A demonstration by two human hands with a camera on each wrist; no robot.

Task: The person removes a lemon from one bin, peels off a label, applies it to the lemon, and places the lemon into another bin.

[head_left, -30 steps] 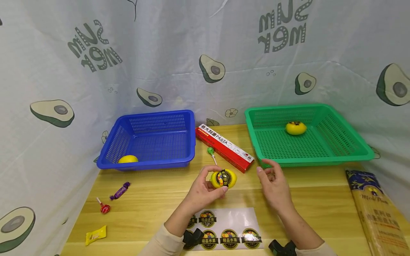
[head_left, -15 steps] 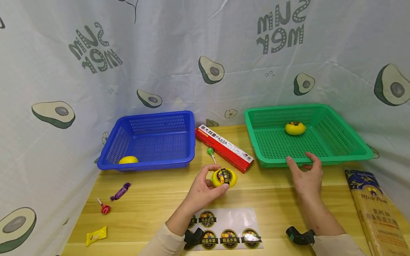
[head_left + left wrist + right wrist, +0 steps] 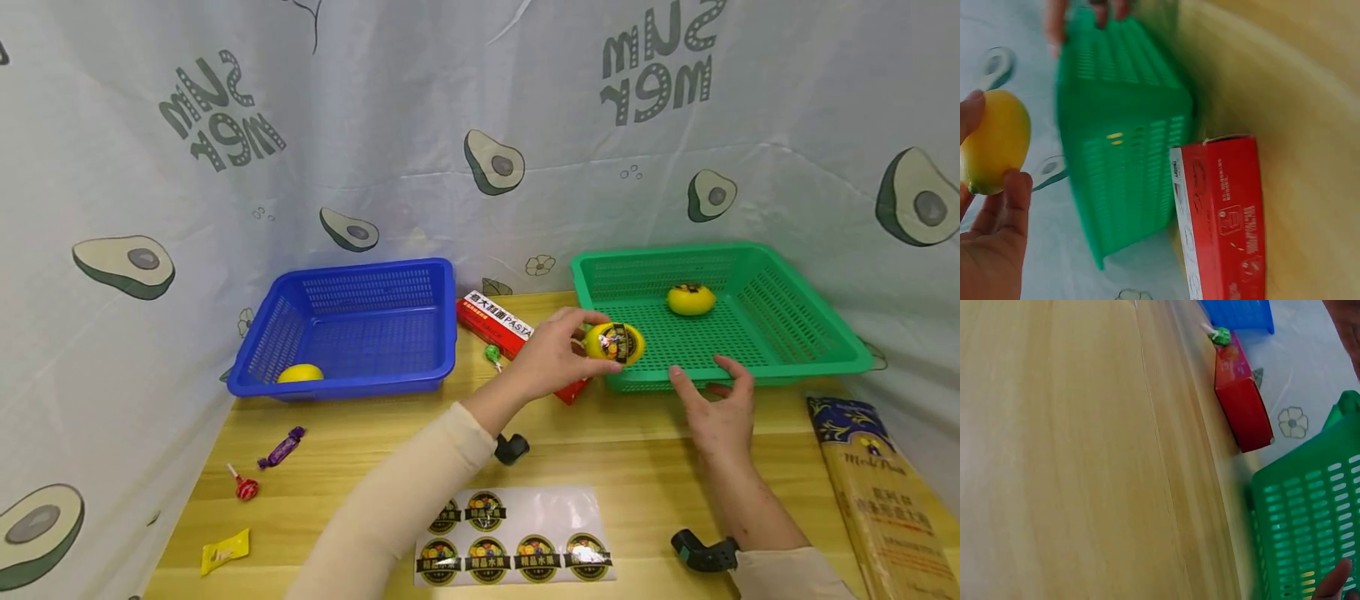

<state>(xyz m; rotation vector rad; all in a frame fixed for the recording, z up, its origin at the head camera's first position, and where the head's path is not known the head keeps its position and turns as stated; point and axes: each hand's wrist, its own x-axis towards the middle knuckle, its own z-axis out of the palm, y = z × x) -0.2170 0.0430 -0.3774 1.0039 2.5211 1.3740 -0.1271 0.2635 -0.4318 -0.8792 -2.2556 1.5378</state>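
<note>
My left hand [image 3: 558,354] holds a yellow lemon [image 3: 615,343] between thumb and fingers, over the left front corner of the green basket [image 3: 810,372]. A round black fruit sticker is on the lemon's upper side. In the left wrist view the lemon [image 3: 999,140] shows its bare yellow side and green tip. My right hand [image 3: 720,421] grips the front rim of the green basket, one finger reaching over the edge. Its thumb [image 3: 1335,578] lies against the outer wall in the right wrist view. Inside that basket lies another stickered lemon [image 3: 690,299].
A blue basket [image 3: 390,383] with one lemon [image 3: 300,373] stands at left. Between the baskets lie a red pasta box [image 3: 487,323] and a green lollipop [image 3: 492,353]. A sticker sheet [image 3: 555,517] is in front, a spaghetti pack [image 3: 873,492] at right, and several candies [image 3: 282,447] at left.
My left hand has carried the lemon forward and right, from above the table to the green basket's corner. The right hand moved right to the basket's front rim, then stayed.
</note>
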